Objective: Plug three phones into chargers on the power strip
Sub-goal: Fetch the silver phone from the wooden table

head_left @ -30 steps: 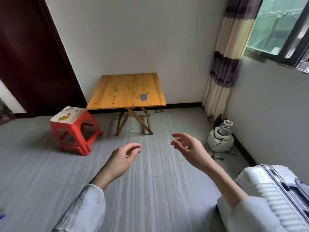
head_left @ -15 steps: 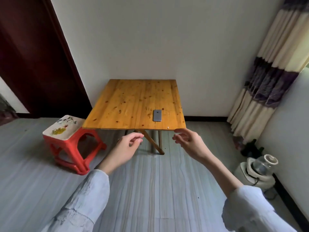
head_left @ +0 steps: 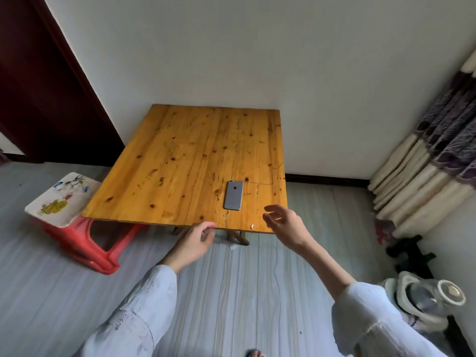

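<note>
A grey phone [head_left: 234, 195] lies face down near the front right of a square wooden table [head_left: 175, 171] that stands against the wall. My right hand [head_left: 286, 224] hovers over the table's front right corner, just right of and below the phone, fingers loosely spread and holding nothing. My left hand [head_left: 194, 243] hangs at the table's front edge, left of the phone, fingers relaxed and empty. No charger or power strip is in view.
A red plastic stool [head_left: 77, 228] with a painted white top stands left of the table. A dark door [head_left: 38, 86] is at the far left, a striped curtain [head_left: 435, 155] at the right. A white appliance [head_left: 425, 302] sits on the floor by the right wall.
The view has closed in on the table, which now looks much larger. Both hands have come up to its front edge, the right one reaching toward the phone.
</note>
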Tool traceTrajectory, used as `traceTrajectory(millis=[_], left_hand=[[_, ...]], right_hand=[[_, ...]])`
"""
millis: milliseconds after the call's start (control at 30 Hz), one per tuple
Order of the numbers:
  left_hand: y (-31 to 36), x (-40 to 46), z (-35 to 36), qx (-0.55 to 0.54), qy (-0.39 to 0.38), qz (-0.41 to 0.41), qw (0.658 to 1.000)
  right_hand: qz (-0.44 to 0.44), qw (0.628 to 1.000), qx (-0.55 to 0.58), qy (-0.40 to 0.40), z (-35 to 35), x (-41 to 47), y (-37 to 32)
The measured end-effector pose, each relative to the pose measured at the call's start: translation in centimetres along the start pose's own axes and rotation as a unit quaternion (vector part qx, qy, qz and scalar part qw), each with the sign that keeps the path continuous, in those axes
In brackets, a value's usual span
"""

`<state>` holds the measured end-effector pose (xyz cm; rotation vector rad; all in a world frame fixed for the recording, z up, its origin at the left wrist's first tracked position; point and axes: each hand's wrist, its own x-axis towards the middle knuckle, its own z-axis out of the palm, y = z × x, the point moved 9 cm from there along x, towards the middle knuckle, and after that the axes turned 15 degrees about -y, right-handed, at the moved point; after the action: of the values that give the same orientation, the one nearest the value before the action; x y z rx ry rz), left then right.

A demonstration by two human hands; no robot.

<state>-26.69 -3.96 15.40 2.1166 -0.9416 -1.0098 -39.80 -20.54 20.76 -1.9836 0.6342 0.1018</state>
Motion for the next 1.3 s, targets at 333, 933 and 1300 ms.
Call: traceTrajectory(millis=[333, 933, 1300], left_hand=[[-7.9, 13.6, -2.4, 0.097, -0.03, -0.08, 0.992], [-21.8, 23.6, -3.0, 0.287, -0.075, -0.142, 0.944], [-21.5, 23.7, -3.0, 0.267, -0.079, -0.145, 0.949]], right_hand=[[0.104, 0.991, -0.066, -0.054, 1.3, 15.5, 6.5], [0.358, 0.924, -0.136, 0.014, 9.7, 33.4, 13.4], [0.366, 0.926, -0.084, 0.019, 9.2, 34.7, 13.8]])
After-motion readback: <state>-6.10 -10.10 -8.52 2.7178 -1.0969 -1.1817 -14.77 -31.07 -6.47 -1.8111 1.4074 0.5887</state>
